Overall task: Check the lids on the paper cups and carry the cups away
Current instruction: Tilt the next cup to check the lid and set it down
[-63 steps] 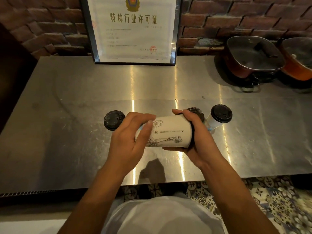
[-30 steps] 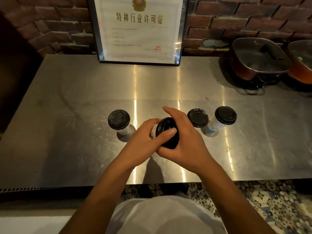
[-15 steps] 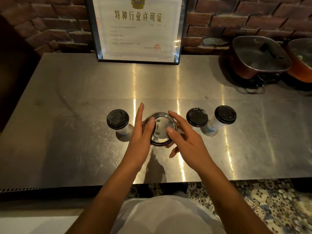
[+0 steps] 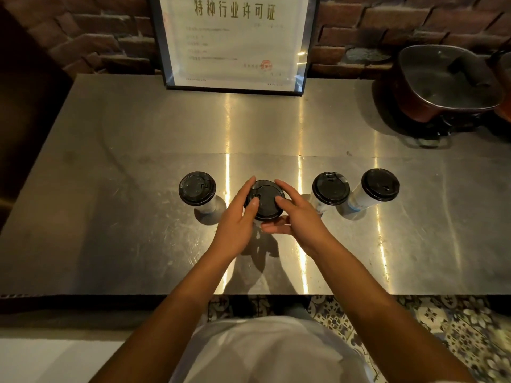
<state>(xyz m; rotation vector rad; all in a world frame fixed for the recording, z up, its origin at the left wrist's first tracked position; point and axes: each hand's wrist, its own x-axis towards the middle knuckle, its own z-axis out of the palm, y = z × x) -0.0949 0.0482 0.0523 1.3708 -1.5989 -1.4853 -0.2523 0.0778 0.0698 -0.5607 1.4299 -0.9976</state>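
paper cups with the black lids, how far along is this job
All four cups stand lidded on the steel counter; none carried away. In hand: the left hand and right hand press the lid of the second cup from the left. Left: the remaining lid checks, whichever those are, then carrying.

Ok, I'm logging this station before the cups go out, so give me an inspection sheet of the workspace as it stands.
Surface: steel counter, scuffed, with light streaks.
Job's things: four lidded paper cups in a row; far-left cup, handled cup, third cup, far-right cup; all upright, black lids on.
Clutter: two pans, near pan at back right.
Hands: left hand and right hand flank the handled cup, fingers on its lid.
Cables: nothing seen.
Surroundings: framed certificate against a brick wall; patterned floor tiles.
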